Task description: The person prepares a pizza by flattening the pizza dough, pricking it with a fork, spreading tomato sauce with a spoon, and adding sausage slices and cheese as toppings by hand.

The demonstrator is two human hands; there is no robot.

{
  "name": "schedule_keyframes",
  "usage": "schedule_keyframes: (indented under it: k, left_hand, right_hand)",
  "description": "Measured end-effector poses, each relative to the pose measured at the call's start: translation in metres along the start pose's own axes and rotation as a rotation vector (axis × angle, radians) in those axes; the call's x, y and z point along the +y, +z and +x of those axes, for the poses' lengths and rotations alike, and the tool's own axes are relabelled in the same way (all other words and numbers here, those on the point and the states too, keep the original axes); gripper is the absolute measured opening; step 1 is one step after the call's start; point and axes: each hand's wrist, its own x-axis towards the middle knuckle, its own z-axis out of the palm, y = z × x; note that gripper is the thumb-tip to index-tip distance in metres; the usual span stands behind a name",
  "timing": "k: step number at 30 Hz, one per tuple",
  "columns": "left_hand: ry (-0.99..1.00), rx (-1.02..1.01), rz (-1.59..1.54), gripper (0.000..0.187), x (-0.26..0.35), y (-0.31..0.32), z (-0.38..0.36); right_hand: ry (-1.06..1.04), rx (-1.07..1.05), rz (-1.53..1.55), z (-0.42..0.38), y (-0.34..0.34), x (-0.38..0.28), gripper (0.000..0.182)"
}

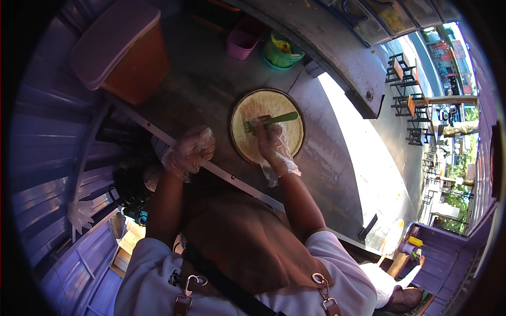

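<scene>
A round, pale flat dough (pixel 263 102) covered in small dents lies in a dark-rimmed round pan (pixel 232 138) on the metal counter. My right hand (pixel 275 145), in a clear plastic glove, is over the dough and closed on a green dough docker (pixel 284 117). The docker's toothed end points left over the dough and its handle sticks out to the right; my fingers partly cover it. My left hand (pixel 190 151), gloved as well, hovers at the counter's near edge, left of the pan. Its fingers are curled in, with nothing visible in them.
A large lidded orange-brown tub (pixel 134 68) stands at the back left of the metal counter (pixel 321 152). Farther back are a pink container (pixel 241 45) and a green bowl (pixel 282 51) with yellow contents. A raised metal shelf (pixel 342 58) juts in at right. Another person (pixel 387 287) is at lower right.
</scene>
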Motion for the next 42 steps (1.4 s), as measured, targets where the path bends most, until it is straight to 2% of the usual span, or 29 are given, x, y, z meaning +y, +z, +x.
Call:
schedule_keyframes:
  k: [2, 5, 7, 8, 10, 14, 16, 17, 19, 20, 23, 24, 27, 29, 31, 36, 38, 41, 42]
  left_hand:
    - [0.018, 0.087, 0.018, 0.029, 0.001, 0.004, -0.001]
    - [0.026, 0.095, -0.004, 0.029, 0.001, 0.008, -0.002]
    - [0.023, 0.083, 0.021, 0.029, 0.000, 0.006, -0.001]
    - [0.029, 0.077, 0.047, 0.029, 0.002, 0.005, -0.001]
    - [0.029, 0.090, 0.024, 0.029, 0.003, 0.008, -0.004]
    - [0.019, 0.032, 0.002, 0.028, 0.002, 0.001, 0.000]
    - [0.033, 0.044, -0.004, 0.027, 0.002, 0.003, -0.003]
    - [0.046, 0.047, -0.009, 0.027, 0.002, 0.006, -0.003]
    - [0.037, 0.052, -0.009, 0.026, 0.002, 0.004, -0.002]
    - [0.033, 0.062, -0.006, 0.025, 0.001, 0.003, -0.002]
    - [0.036, 0.007, -0.049, 0.024, 0.001, 0.000, -0.003]
    - [0.036, 0.009, -0.047, 0.024, 0.002, 0.001, -0.004]
    - [0.030, 0.053, -0.056, 0.023, 0.001, 0.004, -0.001]
    - [0.036, 0.004, -0.077, 0.023, 0.000, 0.000, -0.002]
    - [0.033, 0.012, -0.081, 0.022, -0.001, -0.002, -0.002]
    - [0.038, -0.049, -0.107, 0.016, -0.006, -0.011, -0.004]
    - [0.053, -0.006, -0.102, 0.017, -0.006, -0.008, -0.003]
    - [0.037, -0.041, -0.108, 0.017, -0.003, -0.005, -0.001]
    - [0.033, -0.045, -0.105, 0.017, -0.002, -0.003, -0.001]
  right_hand:
    - [-0.033, 0.062, 0.069, 0.009, 0.002, 0.012, 0.033]
    - [-0.046, 0.152, 0.128, 0.010, 0.001, 0.012, 0.031]
    - [0.006, 0.075, -0.175, 0.014, -0.005, 0.012, 0.029]
    - [0.000, 0.073, -0.174, 0.015, -0.004, 0.012, 0.029]
    - [-0.080, 0.145, 0.143, 0.010, 0.000, 0.016, 0.035]
    - [0.068, 0.059, -0.093, 0.012, 0.001, 0.021, 0.040]
    - [-0.028, 0.085, 0.198, 0.004, 0.000, 0.019, 0.045]
    - [-0.027, 0.083, 0.198, 0.002, 0.000, 0.016, 0.045]
    - [0.102, 0.014, -0.020, -0.003, -0.004, 0.013, 0.040]
    - [0.020, 0.033, 0.093, -0.004, 0.002, 0.026, 0.035]
    - [-0.023, 0.086, 0.275, -0.025, 0.000, 0.026, 0.028]
    - [-0.087, 0.100, 0.013, -0.033, -0.006, 0.020, 0.025]
    - [-0.025, 0.111, -0.084, -0.051, -0.006, 0.021, 0.023]
    - [-0.046, 0.162, -0.031, -0.065, -0.005, 0.021, 0.023]
    - [-0.138, 0.147, -0.150, -0.069, -0.005, 0.020, 0.023]
    - [-0.092, 0.242, -0.022, -0.070, -0.005, 0.036, 0.023]
    - [-0.082, 0.147, -0.069, -0.057, -0.011, 0.040, 0.022]
    - [0.000, 0.230, 0.080, -0.049, -0.029, 0.032, 0.028]
    - [-0.029, 0.287, 0.061, -0.041, -0.035, 0.035, 0.029]
